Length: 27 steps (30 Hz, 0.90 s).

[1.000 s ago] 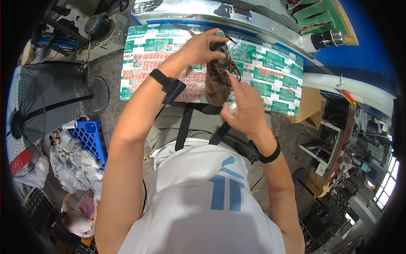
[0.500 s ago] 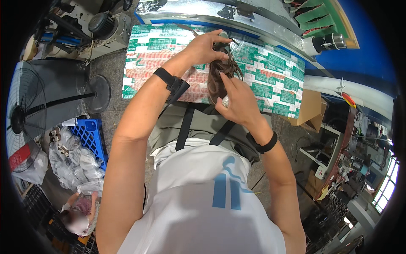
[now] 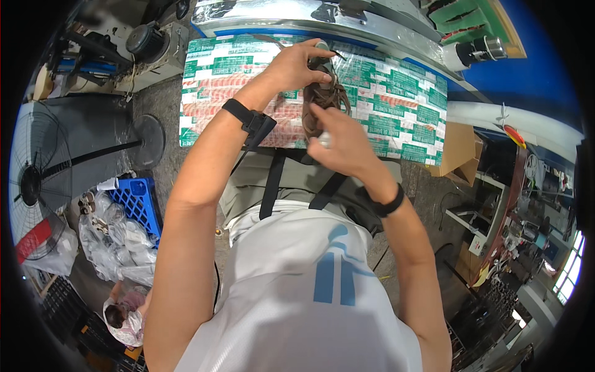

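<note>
A brown lace-up shoe rests on a surface wrapped in green, white and red printed tape. Its loose laces spread toward the right side. At the shoe's far end, my left hand grips it between thumb and fingers. My right hand, slightly blurred, is bent over the near end, the index finger touching the brown upper. Something small and white shows between its curled fingers; its kind is unclear.
Beyond the taped surface runs a long shiny machine bed. An open cardboard box is at the right. On the left are a standing fan, a blue plastic crate with bagged items, and another person.
My right hand has shifted a little left and toward me along the shoe, its index finger now more bent. The left hand keeps its grip. The view has shifted slightly.
</note>
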### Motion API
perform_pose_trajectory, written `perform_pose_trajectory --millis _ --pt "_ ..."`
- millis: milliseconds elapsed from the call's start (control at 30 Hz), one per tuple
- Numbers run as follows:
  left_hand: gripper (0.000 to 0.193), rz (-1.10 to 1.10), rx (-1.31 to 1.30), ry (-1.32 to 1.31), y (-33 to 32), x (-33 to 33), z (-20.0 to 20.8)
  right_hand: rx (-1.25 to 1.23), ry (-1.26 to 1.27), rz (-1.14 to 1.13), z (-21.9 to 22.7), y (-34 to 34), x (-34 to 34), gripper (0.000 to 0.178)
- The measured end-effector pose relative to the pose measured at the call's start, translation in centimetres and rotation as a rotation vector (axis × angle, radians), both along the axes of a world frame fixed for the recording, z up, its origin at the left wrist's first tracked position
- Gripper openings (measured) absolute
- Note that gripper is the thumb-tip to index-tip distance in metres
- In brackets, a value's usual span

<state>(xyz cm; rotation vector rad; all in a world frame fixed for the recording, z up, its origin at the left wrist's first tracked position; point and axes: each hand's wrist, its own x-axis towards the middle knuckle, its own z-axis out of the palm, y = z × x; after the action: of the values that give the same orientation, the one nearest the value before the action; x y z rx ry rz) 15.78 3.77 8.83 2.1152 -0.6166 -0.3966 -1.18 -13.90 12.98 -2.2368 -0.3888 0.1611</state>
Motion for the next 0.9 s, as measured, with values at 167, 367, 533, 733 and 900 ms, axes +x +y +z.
perform_pose_trajectory --millis 167,367,533,733,900 --pt "0.062 -0.017 0.018 0.031 0.9 0.2 -0.3 -0.033 0.026 0.061 0.1 0.9 -2.4 0.072" --pt "0.077 0.138 -0.073 -0.012 -0.5 -2.2 -1.4 0.087 0.056 -0.092 1.0 -5.7 -2.6 0.073" --pt "0.101 0.474 -0.215 0.141 -3.0 -9.0 -0.7 -0.322 -0.142 -0.616 -4.5 -10.8 1.2 0.079" --pt "0.11 0.606 -0.117 0.074 -6.3 -10.2 -2.9 -0.444 -0.357 -0.564 -12.7 -13.9 2.8 0.09" --pt "0.067 0.597 -0.55 0.548 -1.1 -9.2 -3.8 -0.443 -0.503 -0.621 -12.2 -12.3 2.5 0.089"
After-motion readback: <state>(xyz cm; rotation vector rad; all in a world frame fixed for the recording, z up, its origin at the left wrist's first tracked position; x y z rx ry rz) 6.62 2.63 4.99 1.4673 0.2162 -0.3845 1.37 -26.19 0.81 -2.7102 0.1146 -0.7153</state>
